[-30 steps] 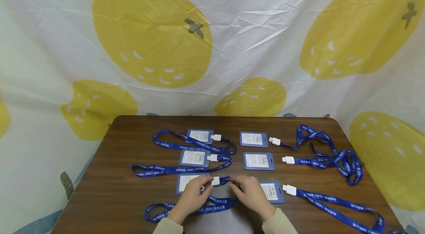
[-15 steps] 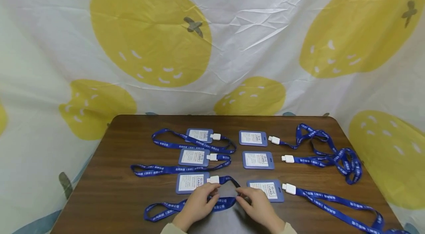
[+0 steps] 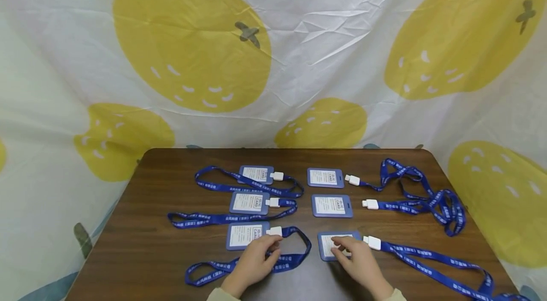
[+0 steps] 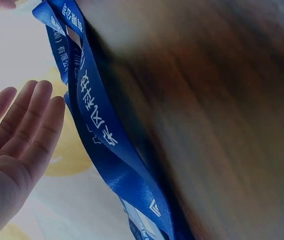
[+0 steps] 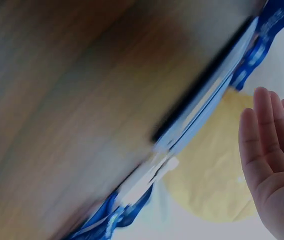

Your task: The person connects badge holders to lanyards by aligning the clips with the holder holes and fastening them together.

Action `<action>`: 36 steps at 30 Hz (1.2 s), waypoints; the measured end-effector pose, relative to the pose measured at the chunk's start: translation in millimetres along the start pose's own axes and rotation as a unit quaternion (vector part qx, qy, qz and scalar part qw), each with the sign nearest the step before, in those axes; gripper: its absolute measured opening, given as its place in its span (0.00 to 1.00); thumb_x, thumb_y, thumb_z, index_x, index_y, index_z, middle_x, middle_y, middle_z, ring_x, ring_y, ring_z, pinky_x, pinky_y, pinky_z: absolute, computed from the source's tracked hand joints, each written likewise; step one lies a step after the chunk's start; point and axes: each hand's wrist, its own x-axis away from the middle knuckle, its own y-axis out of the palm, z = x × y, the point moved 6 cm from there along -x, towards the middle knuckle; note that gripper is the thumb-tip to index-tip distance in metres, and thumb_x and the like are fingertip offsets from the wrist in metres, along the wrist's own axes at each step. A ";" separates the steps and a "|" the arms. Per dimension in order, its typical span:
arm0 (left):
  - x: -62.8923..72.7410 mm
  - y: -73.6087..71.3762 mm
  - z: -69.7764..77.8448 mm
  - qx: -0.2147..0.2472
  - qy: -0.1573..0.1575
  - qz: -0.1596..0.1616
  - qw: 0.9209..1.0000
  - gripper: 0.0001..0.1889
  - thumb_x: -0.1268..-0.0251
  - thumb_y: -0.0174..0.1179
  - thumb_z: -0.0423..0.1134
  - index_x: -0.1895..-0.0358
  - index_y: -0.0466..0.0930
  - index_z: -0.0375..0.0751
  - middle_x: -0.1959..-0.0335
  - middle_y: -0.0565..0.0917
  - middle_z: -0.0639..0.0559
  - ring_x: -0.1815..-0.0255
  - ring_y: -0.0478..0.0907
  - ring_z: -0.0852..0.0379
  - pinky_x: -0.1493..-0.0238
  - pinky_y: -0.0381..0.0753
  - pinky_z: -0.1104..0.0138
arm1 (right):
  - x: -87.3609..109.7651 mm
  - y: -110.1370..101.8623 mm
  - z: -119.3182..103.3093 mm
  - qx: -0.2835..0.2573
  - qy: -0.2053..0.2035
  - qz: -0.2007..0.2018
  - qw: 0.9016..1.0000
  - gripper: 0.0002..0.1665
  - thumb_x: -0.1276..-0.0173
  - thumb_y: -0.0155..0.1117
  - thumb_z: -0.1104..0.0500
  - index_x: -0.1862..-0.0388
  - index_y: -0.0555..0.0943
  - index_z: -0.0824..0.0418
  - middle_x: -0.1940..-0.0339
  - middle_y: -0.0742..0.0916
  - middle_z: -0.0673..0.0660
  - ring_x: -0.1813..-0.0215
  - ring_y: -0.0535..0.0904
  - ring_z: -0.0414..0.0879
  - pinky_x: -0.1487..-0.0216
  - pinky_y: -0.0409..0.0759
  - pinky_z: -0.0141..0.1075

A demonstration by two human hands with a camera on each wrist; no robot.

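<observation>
In the head view my left hand [image 3: 255, 260] is over the front left blue lanyard [image 3: 289, 263], its fingertips near the white clip [image 3: 275, 231] beside the blue ID card holder [image 3: 245, 235]. The left wrist view has those fingers loosely extended, apart from the lanyard. My right hand [image 3: 359, 265] hovers above the front right card holder [image 3: 325, 246] and covers part of it. Just right of that holder lies a separate white clip [image 3: 372, 242] on its blue lanyard [image 3: 431, 258]. Relaxed fingers with nothing between them show in the right wrist view.
Behind on the left lie two card holders with lanyards, the middle one [image 3: 249, 202] and the back one [image 3: 256, 174]. Two more holders, middle [image 3: 332, 206] and back [image 3: 325, 178], lie right, with tangled lanyards [image 3: 446, 213] beside them. A patterned cloth [image 3: 299, 54] hangs behind the brown table [image 3: 141, 244].
My right hand lets go of the front left lanyard, which now curves in a loop, and moves right over the front right card holder. The left hand shifted slightly right, then stayed.
</observation>
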 end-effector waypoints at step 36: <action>-1.4 -2.4 -2.2 -0.007 0.008 -0.006 1.000 0.12 0.41 0.56 0.32 0.53 0.77 0.34 0.64 0.81 0.48 0.65 0.76 0.61 0.62 0.77 0.67 | 21.2 -51.8 76.6 0.147 0.131 -0.101 0.975 0.16 0.58 0.72 0.67 0.65 0.83 0.66 0.64 0.83 0.61 0.60 0.77 0.59 0.59 0.75 0.52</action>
